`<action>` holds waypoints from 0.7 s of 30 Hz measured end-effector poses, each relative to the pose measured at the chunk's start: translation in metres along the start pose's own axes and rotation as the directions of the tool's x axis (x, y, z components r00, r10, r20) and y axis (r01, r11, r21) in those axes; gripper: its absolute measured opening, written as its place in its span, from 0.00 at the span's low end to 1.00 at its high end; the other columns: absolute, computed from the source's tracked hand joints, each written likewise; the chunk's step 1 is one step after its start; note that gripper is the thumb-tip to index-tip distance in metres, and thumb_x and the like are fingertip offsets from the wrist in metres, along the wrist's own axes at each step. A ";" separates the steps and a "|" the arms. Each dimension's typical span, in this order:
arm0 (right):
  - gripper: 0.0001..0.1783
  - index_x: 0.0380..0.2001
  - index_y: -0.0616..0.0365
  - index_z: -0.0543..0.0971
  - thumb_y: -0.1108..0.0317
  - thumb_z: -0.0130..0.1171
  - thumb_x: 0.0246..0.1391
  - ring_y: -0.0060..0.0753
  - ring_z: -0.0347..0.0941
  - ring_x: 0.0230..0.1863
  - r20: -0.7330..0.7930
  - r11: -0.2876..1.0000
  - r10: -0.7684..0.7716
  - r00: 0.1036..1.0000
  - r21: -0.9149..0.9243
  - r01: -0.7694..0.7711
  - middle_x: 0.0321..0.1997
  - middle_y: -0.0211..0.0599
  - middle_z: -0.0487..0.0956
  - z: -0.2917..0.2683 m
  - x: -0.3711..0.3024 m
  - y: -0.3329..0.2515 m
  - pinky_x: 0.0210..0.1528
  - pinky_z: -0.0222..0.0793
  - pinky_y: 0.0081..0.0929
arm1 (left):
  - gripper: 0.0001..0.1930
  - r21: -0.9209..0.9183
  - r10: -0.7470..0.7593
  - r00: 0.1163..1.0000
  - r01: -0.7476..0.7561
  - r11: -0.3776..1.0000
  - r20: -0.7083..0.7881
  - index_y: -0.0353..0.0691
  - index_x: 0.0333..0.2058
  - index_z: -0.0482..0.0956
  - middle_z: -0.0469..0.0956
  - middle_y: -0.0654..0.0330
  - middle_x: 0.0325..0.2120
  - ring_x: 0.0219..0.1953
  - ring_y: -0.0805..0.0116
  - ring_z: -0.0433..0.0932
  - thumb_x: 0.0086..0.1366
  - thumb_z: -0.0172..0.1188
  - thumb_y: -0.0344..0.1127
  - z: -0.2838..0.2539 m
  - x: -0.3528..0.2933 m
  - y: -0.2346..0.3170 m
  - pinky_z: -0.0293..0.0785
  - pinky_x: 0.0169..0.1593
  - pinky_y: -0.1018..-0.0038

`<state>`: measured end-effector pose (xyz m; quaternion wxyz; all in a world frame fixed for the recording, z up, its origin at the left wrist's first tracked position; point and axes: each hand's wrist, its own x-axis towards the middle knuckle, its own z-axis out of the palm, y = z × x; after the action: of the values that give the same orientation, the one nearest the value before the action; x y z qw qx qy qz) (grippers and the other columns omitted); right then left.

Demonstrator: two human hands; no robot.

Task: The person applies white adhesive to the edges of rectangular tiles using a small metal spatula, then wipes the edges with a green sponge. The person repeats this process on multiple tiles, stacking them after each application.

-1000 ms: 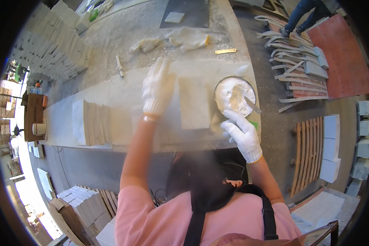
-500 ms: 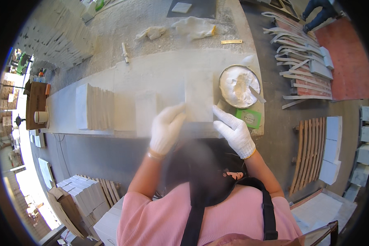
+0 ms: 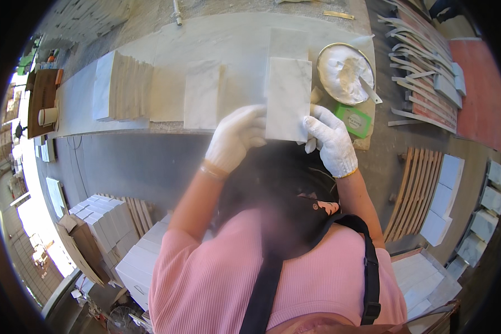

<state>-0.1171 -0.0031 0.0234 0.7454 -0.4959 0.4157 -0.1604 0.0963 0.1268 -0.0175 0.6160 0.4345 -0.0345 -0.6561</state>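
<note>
A rectangular white marble tile with faint grey veins is held up near the table's front edge, its face toward me. My left hand, in a white knitted glove, grips its left edge, with the fingertips partly hidden at the tile. My right hand, gloved alike, pinches the lower right edge, thumb in front and other fingers behind. Beyond it, another pale tile lies on the table. A round bowl of white paste stands to the right, a putty knife resting in it.
A low pile of marble tiles lies left of my hands, and a long row of upright tiles farther left. Beside the bowl is a green box. Wooden pallets and stacked tiles stand on the floor.
Both hands have closed on the tile and raised it off the table toward me. My view has shifted, so the table sits higher in the picture.
</note>
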 end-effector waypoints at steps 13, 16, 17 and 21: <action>0.18 0.53 0.64 0.81 0.70 0.68 0.61 0.21 0.76 0.34 0.000 0.996 0.089 0.996 0.006 -0.089 0.42 0.33 0.84 0.000 -0.042 0.011 0.36 0.73 0.22 | 0.23 0.396 0.095 0.992 -0.121 0.910 0.086 0.30 0.56 0.80 0.84 0.61 0.47 0.47 0.75 0.79 0.72 0.66 0.43 0.040 -0.012 -0.002 0.74 0.53 0.75; 0.19 0.51 0.63 0.81 0.67 0.69 0.60 0.21 0.77 0.35 -0.016 0.998 0.039 0.999 -0.043 -0.039 0.41 0.34 0.84 -0.007 -0.050 0.013 0.37 0.73 0.22 | 0.24 0.387 0.027 0.990 -0.078 0.919 0.136 0.29 0.57 0.80 0.85 0.60 0.47 0.48 0.74 0.79 0.70 0.67 0.42 0.045 -0.015 -0.005 0.74 0.55 0.74; 0.19 0.51 0.63 0.82 0.66 0.69 0.60 0.21 0.77 0.34 -0.033 0.997 0.032 0.999 -0.071 -0.034 0.40 0.33 0.84 -0.011 -0.050 0.012 0.37 0.73 0.22 | 0.25 0.406 0.001 0.988 -0.065 0.912 0.156 0.29 0.58 0.79 0.84 0.59 0.49 0.50 0.73 0.79 0.70 0.67 0.42 0.045 -0.016 -0.006 0.74 0.57 0.73; 0.13 0.44 0.61 0.82 0.65 0.67 0.61 0.20 0.76 0.28 -0.139 0.995 -0.066 0.988 -0.088 0.054 0.34 0.31 0.83 -0.028 -0.042 0.000 0.29 0.71 0.20 | 0.26 0.461 -0.074 0.976 -0.029 0.887 0.204 0.28 0.60 0.78 0.84 0.57 0.51 0.53 0.71 0.79 0.69 0.67 0.40 0.048 -0.019 -0.010 0.73 0.61 0.71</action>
<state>-0.1641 0.0075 0.0388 0.6873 -0.5264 0.4588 -0.1999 0.0570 0.1214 0.0160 0.4802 0.4950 -0.2507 -0.6793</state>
